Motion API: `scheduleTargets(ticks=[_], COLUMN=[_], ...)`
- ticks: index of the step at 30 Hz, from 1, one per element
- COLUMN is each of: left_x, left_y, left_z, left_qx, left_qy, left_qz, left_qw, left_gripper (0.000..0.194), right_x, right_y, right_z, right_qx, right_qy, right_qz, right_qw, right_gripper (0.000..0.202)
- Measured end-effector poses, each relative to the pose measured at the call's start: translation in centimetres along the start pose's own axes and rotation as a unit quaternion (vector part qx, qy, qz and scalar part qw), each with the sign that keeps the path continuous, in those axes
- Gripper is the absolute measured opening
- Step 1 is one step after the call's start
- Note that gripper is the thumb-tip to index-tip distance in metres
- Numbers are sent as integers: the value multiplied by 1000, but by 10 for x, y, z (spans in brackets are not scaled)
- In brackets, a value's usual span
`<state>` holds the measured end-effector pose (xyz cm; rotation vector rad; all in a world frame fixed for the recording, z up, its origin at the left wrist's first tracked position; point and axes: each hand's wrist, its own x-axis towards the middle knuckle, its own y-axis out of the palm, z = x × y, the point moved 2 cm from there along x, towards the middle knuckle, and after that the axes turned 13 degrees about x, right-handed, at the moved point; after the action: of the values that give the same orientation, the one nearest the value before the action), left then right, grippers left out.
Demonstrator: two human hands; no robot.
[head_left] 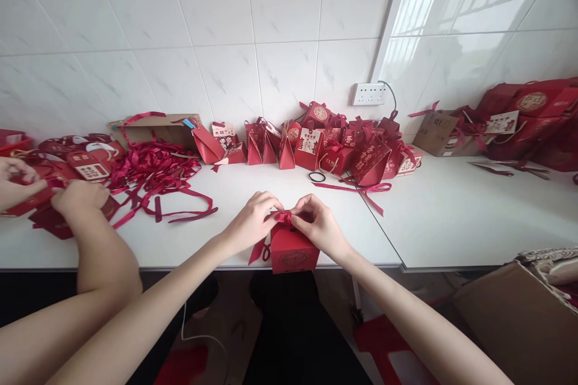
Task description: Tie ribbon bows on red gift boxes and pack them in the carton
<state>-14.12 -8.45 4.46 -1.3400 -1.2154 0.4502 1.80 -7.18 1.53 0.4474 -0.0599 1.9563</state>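
Ribbon bow (pixel 284 216) pinched atop red box (pixel 294 252), near edge of white surface (pixel 451 210).
Left hand (pixel 257 220) and right hand (pixel 318 226) each grasp the bow, thumbs against fingertips, from either side. Beyond: black ring (pixel 316 177). Farther: red gift boxes (pixel 372 163) along the far edge; left of them, tangled ribbons (pixel 153 171).

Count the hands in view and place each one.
4: the wearer's left hand and right hand at the ribbon on the red box; a co-worker's hand at the picture's left edge, and their other hand just right of it.
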Motion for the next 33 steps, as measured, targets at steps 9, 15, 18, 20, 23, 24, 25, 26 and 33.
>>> scheduleTargets(ticks=[9, 15, 18, 20, 23, 24, 25, 26, 33], left_x=[-23, -22, -19, -18, -16, -15, -15, -14, -13], left_y=[-1, 12, 18, 21, 25, 25, 26, 26, 25], left_z=[-29, -26, -24, -22, -21, -21, -21, -22, -25], left_qx=[23, -136, -167, -198, -270, -295, -318, -338, -291], left_qy=[-62, -130, -169, -193, -224, -230, -234, -236, -242], left_qz=[-45, -30, -30, -25, -13, -9, -5, -2, -17], left_qw=[997, 982, 971, 961, 936, 928, 919, 911, 925], left_gripper=[11, 21, 24, 25, 26, 26, 26, 26, 28], right_x=[-4, -5, -5, -4, -3, -2, -2, -2, 0], right_y=[2, 1, -1, -3, -6, -6, -6, -6, -12], right_z=[1, 4, 6, 7, 8, 9, 9, 10, 7], right_qx=[-66, -75, -75, -78, -86, -89, -93, -98, -130], right_qy=[-6, -19, -27, -31, -36, -37, -38, -38, -52], right_qz=[-35, -37, -14, -3, 10, 15, 19, 22, 0], right_qw=[997, 996, 997, 996, 996, 995, 995, 994, 990], right_gripper=[12, 13, 12, 11, 8, 7, 7, 6, 7])
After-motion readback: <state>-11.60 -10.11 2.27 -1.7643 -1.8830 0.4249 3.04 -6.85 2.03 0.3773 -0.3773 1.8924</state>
